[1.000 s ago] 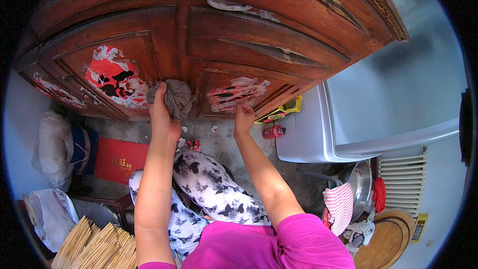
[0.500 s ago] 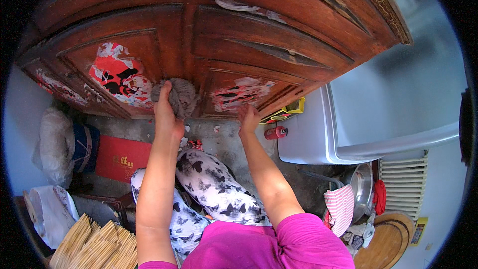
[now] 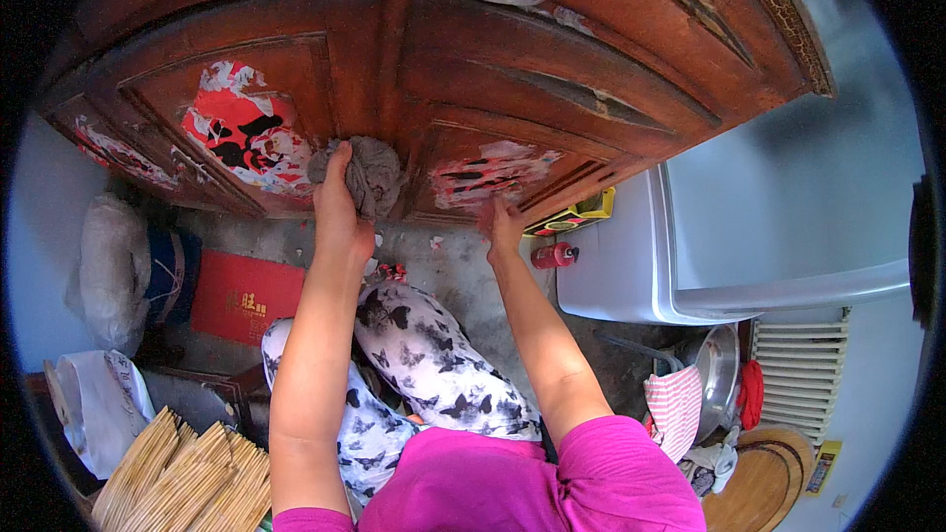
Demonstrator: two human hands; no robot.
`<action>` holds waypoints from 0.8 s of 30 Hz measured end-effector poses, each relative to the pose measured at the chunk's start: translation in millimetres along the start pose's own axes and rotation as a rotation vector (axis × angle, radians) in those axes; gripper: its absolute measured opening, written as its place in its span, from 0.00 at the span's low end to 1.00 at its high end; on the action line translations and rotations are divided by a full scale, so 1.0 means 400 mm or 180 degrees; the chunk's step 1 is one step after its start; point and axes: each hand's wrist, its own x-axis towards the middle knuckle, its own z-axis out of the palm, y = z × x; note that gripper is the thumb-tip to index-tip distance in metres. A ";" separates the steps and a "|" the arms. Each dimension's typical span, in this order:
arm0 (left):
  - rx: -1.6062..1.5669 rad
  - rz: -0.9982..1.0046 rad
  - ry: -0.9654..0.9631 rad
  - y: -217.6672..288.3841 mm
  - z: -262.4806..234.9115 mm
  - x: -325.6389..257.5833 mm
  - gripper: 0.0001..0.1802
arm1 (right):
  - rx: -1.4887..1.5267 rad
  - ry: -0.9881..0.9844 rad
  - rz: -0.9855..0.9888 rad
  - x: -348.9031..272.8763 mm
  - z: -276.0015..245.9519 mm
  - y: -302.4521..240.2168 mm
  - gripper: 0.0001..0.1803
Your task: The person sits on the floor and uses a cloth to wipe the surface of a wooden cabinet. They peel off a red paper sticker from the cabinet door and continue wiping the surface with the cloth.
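Observation:
A dark reddish-brown wooden cabinet (image 3: 365, 69) with carved door panels stands in front of me. On its lower left panel is a torn red, white and black paper picture (image 3: 241, 128). A scraped patch of red and white paper (image 3: 493, 175) covers part of the lower right panel. My left hand (image 3: 340, 199) is closed on a crumpled grey rag (image 3: 374, 175), beside the left picture's lower right edge, with the thumb on top. My right hand (image 3: 504, 225) is at the lower edge of the right patch. Its fingers are smeared by motion.
A white chest (image 3: 616, 261) stands at the right, with a red bottle (image 3: 555, 255) and a yellow box (image 3: 586, 212) beside it. Paper scraps (image 3: 389, 272) lie on the floor. A red box (image 3: 246, 298), a bundled bag (image 3: 113, 266) and bundled sticks (image 3: 192, 478) are left.
The cabinet sits slightly higher and farther right in view. Both hands keep nearly the same places against the panels, and the rag stays in my left hand. The right fingers have become blurred.

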 end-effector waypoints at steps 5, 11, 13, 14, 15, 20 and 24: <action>-0.0055 -0.0026 -0.0128 -0.017 0.009 0.015 0.23 | -0.0913 0.0670 -0.1068 0.117 -0.034 0.078 0.08; -0.0217 -0.0124 -0.0205 -0.010 0.022 0.006 0.23 | 0.0029 0.0568 -0.0940 0.148 -0.046 0.117 0.08; -0.0170 -0.0025 -0.0088 -0.005 -0.001 0.010 0.24 | -0.0268 0.0599 -0.0763 0.099 -0.020 0.110 0.07; -0.0185 -0.0029 -0.0077 -0.003 -0.011 0.011 0.24 | -0.0548 0.0538 -0.0825 0.079 -0.010 0.095 0.08; -0.0192 -0.0033 -0.0074 0.001 -0.019 0.011 0.24 | -0.0819 0.0481 -0.0889 0.063 -0.005 0.082 0.08; -0.0281 -0.0018 -0.0128 -0.021 0.022 0.016 0.24 | -0.0097 0.0431 -0.0887 0.109 -0.059 0.076 0.11; -0.0197 0.0009 -0.0083 -0.004 -0.005 0.011 0.25 | -0.0635 0.0469 -0.0653 0.068 -0.022 0.064 0.11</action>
